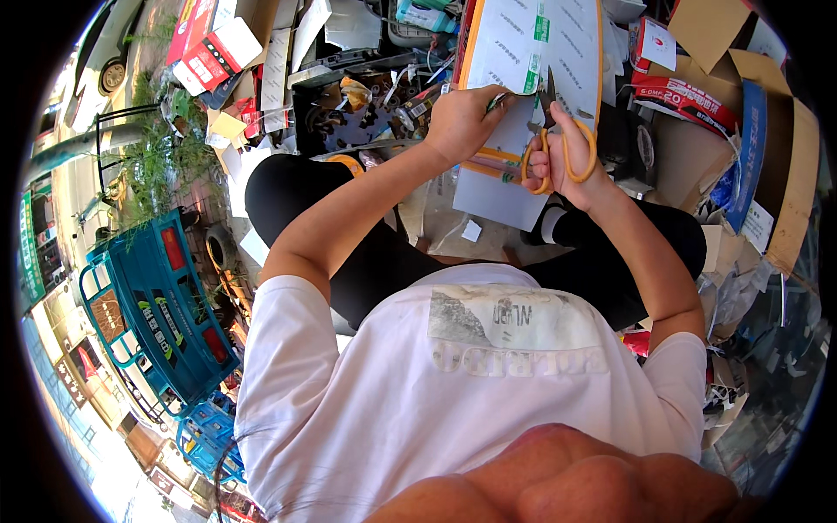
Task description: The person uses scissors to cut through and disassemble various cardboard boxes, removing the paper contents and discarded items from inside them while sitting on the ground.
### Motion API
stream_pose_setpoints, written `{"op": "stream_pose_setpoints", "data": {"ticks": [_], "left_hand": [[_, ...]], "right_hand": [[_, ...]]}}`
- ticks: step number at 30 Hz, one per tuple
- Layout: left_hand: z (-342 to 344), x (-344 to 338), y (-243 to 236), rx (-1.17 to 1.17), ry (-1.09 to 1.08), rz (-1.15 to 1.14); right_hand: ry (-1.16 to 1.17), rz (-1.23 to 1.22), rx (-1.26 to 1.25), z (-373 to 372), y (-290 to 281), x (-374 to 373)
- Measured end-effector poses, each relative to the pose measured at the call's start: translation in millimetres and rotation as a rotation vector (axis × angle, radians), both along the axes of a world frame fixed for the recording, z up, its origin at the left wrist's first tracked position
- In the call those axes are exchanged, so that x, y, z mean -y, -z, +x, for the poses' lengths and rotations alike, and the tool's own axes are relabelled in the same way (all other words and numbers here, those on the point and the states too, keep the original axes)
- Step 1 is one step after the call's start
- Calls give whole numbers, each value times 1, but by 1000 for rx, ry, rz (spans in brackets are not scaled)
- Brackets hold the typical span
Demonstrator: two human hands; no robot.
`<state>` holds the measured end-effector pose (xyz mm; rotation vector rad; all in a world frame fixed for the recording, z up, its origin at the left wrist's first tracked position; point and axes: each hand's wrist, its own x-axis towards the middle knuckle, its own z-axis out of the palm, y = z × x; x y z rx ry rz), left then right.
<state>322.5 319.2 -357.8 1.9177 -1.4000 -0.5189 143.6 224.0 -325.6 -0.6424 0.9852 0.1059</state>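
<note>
A white printed board (488, 52) with orange edging and a green strip lies at the top centre, above a plain white sheet (497, 196). At its middle, my left hand (462, 122) is closed, fingertips pinched beside the green strip on a small thing I cannot make out. My right hand (565, 170) grips scissors (591, 148) with orange loop handles, their dark blades pointing up across the board beside the left fingertips. I cannot tell whether the blades touch it.
Cardboard boxes (776, 174) crowd the right; cartons (218, 57) and paper scraps lie at upper left. A black crate (340, 113) of mixed small items sits left of the board. My legs (288, 196) are below it. A teal cargo tricycle (157, 296) stands outside at left.
</note>
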Motion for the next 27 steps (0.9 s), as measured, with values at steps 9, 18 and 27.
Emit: {"op": "stream_pose_setpoints", "data": {"ticks": [9, 18, 27], "left_hand": [[-10, -3, 4, 161, 112, -94], [-24, -9, 0, 210, 263, -154], [-26, -9, -1, 148, 232, -109]], "right_hand": [[-27, -94, -46, 2, 5, 17], [-97, -213, -87, 1, 16, 28], [-22, -242, -96, -2, 25, 35]]}}
